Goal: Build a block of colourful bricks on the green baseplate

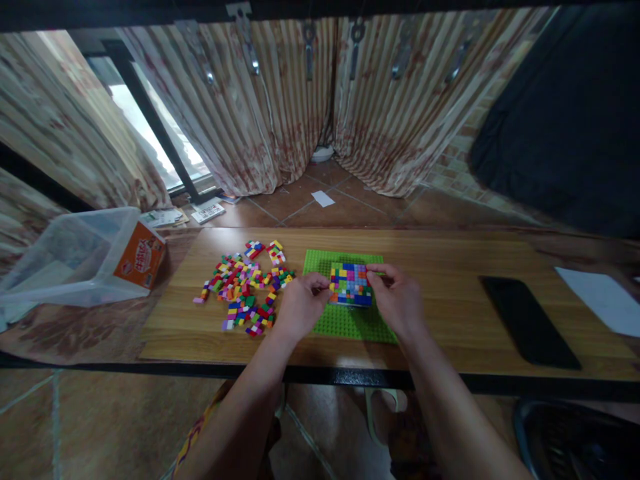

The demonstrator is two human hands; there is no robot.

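A multicoloured panel of toy building bricks (351,285) is over the middle of a green studded baseplate (360,325). Its white lower edge shows, and it looks a little raised from the baseplate. At the panel's left edge, my left hand (304,303) has its thumb and fingers closed on it. My right hand (397,297) pinches the right edge, near the upper corner. Left of the baseplate lies a loose pile of small coloured bricks (245,270), some joined in short strips.
A clear plastic bin (95,233) with an orange label stands left of the wooden board (450,267). On the board's right lies a black phone-like slab (530,323), with white paper (603,300) beyond it. The table's black front edge (340,375) runs below my forearms.
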